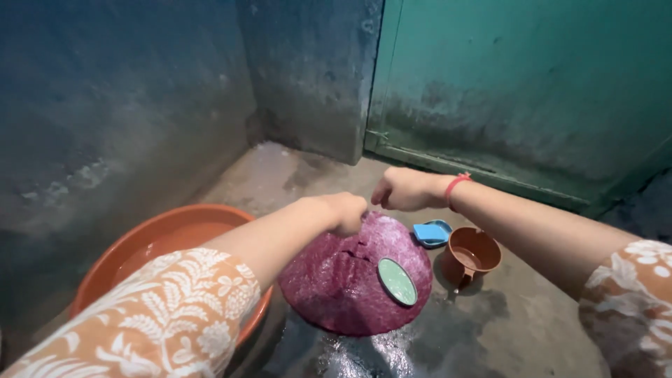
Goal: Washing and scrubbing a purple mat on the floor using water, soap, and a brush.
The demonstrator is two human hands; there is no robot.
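A round purple cloth piece [346,280] with a small green oval patch [397,281] hangs wet above the concrete floor. My left hand [345,212] is closed on its upper edge at the left. Beside it, my right hand [402,189], with a red band at the wrist, grips the same top edge slightly to the right. Both hands hold the cloth up together, and it droops down toward me.
An orange basin [157,238] with water stands at the left, partly hidden by my left sleeve. A brown plastic mug [470,255] and a blue soap dish [431,233] sit on the wet floor [532,322]. A green door [525,91] and grey walls close the corner.
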